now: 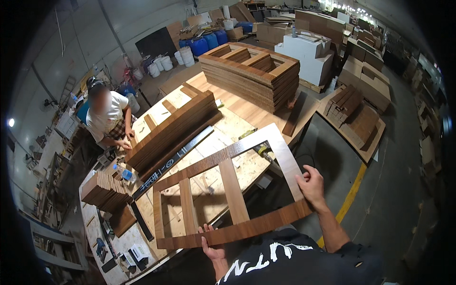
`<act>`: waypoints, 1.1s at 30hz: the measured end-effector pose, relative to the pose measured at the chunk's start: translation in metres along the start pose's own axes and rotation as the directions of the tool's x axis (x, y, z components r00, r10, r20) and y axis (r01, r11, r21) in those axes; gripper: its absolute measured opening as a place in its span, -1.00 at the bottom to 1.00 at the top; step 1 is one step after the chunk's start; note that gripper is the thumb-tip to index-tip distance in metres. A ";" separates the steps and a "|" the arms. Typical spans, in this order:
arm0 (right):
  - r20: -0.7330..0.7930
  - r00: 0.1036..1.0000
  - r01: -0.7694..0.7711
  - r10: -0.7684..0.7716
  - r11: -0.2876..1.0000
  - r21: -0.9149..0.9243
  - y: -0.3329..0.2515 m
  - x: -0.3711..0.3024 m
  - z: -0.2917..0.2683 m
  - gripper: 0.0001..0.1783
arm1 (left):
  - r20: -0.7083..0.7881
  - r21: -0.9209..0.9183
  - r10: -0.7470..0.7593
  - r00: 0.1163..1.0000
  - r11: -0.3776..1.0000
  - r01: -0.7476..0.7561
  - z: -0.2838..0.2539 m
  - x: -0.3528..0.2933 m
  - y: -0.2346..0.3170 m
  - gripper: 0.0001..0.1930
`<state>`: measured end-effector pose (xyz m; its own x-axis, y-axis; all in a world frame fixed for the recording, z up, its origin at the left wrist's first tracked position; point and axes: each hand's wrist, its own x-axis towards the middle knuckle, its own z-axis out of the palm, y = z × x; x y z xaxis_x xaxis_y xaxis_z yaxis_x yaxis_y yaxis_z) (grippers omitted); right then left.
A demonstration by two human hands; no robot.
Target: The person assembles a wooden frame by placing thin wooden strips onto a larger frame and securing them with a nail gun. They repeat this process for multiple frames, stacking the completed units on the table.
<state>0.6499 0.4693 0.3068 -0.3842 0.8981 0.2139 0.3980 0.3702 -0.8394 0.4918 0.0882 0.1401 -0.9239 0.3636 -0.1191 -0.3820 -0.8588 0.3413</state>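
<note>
A brown wooden frame with two inner crossbars is held up at a tilt over the near side of the workbench. My left hand grips its near rail from below, fingers curled up over the inner edge. At the frame's right end, my right hand is closed around the outer edge of the end piece. Light glares off the frame's upper right corner. Behind it, a green power tool lies on the plywood bench top, partly hidden by the frame.
Finished-looking frames form a tall stack at the far bench end. Across the bench, a person touches another row of frames. Cut wood pieces, a water bottle and a drill sit left. A pallet of boards stands right.
</note>
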 end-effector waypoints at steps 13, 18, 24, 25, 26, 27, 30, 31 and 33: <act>0.531 0.846 -0.490 -0.050 0.318 0.811 0.153 0.207 -0.144 -0.35 | 0.300 0.090 -0.109 0.948 0.992 0.085 0.160 0.137 -0.205 -0.25; 0.554 0.829 -0.520 0.075 0.469 0.714 0.196 0.258 -0.180 -0.21 | 0.283 0.163 -0.263 0.922 0.961 0.224 0.207 0.172 -0.268 -0.22; 0.576 0.816 -0.548 0.048 0.379 0.746 0.222 0.290 -0.192 -0.14 | 0.337 0.318 -0.408 0.849 0.898 0.305 0.264 0.249 -0.324 -0.16; 0.557 0.829 -0.534 0.056 0.376 0.757 0.227 0.297 -0.184 -0.14 | 0.354 0.344 -0.419 0.836 0.889 0.301 0.273 0.271 -0.331 -0.14; 0.534 0.844 -0.512 0.052 0.376 0.772 0.229 0.306 -0.178 -0.14 | 0.339 0.375 -0.449 0.827 0.870 0.319 0.289 0.291 -0.338 -0.12; 0.518 0.854 -0.495 0.043 0.372 0.786 0.230 0.317 -0.167 -0.14 | 0.337 0.380 -0.460 0.821 0.865 0.328 0.297 0.316 -0.343 -0.10; 0.448 0.892 -0.438 0.061 0.364 0.822 0.223 0.356 -0.134 -0.17 | 0.367 0.490 -0.485 0.794 0.826 0.278 0.345 0.394 -0.364 -0.07; 0.450 0.891 -0.443 0.063 0.342 0.829 0.212 0.372 -0.118 -0.17 | 0.404 0.511 -0.481 0.778 0.824 0.244 0.355 0.427 -0.363 -0.07; 0.413 0.910 -0.405 0.038 0.295 0.865 0.189 0.422 -0.077 -0.19 | 0.474 0.530 -0.482 0.737 0.825 0.199 0.397 0.517 -0.369 -0.10</act>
<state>0.6268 0.9368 0.2771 -0.6784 0.7334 -0.0438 -0.4481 -0.4603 -0.7664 0.1636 0.7367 0.3222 -0.4860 0.8532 0.1895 -0.4876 -0.4446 0.7514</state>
